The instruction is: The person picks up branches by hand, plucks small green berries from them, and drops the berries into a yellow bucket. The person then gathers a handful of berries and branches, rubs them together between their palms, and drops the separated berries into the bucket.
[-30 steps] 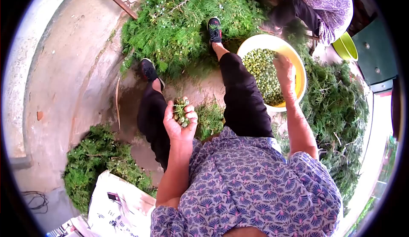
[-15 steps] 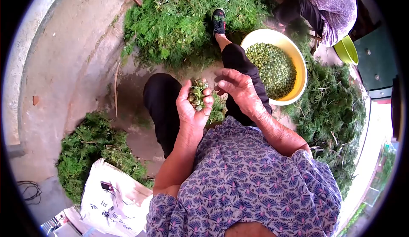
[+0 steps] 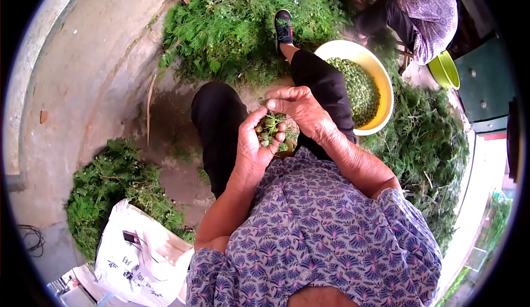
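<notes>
My left hand (image 3: 256, 141) is curled palm up around a small bunch of green berries with bits of leaf (image 3: 269, 129). Over it comes my right hand (image 3: 301, 108), its thumb and forefinger pinched together close to the left fingertips; whatever they pinch is too small to make out. To the right of my right hand stands a yellow basin (image 3: 385, 94) holding many green berries (image 3: 359, 89). A large heap of leafy green branches (image 3: 232, 31) lies ahead of my knees.
More branches are piled on the right (image 3: 419, 141) and at the lower left (image 3: 105, 185). A white sack (image 3: 138, 252) with a phone on it lies lower left. Another person (image 3: 428, 17) sits at the upper right, near a lime-green basin (image 3: 443, 69).
My right hand has moved left and its thumb and forefinger have come together at the left fingertips. My left hand has shifted slightly right with the berries. The view has shifted a little.
</notes>
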Demonstrator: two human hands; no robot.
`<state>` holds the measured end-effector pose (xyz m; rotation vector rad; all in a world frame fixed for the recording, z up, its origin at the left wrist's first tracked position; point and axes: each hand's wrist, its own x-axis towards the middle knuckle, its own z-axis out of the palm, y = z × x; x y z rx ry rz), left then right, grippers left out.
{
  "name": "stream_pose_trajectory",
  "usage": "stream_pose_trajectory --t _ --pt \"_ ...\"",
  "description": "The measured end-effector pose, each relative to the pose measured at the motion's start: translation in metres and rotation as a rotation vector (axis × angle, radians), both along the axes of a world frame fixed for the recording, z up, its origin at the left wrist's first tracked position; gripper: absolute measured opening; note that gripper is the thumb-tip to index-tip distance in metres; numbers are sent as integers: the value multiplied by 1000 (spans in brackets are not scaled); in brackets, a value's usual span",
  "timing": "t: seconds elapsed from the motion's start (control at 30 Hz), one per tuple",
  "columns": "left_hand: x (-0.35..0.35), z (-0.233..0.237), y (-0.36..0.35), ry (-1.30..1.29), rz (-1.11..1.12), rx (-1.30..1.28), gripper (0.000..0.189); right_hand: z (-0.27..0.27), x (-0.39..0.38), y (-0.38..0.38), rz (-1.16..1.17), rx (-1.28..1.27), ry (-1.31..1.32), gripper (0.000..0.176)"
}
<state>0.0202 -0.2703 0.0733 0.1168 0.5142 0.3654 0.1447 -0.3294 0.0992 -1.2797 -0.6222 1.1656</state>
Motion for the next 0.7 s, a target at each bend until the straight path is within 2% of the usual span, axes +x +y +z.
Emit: stream_pose_trajectory --t 0.13,0.3,0.37,0.43,0.57,0.7 --pt "1 0 -1 20 -33 28 20 -2 -4 3 -90 68 45 9" --pt "3 3 1 51 -65 19 21 -8 -11 10 -154 65 50 6" --pt "4 1 2 78 -67 23 21 -11 -15 12 -281 58 60 6" --pt "3 -4 4 41 -71 1 23 -15 -15 13 -273 61 61 7" --pt "4 -5 6 118 -64 -9 25 -20 -13 15 -278 53 228 9" --pt "8 -12 10 73 -65 -12 29 -25 -8 17 -336 36 368 10"
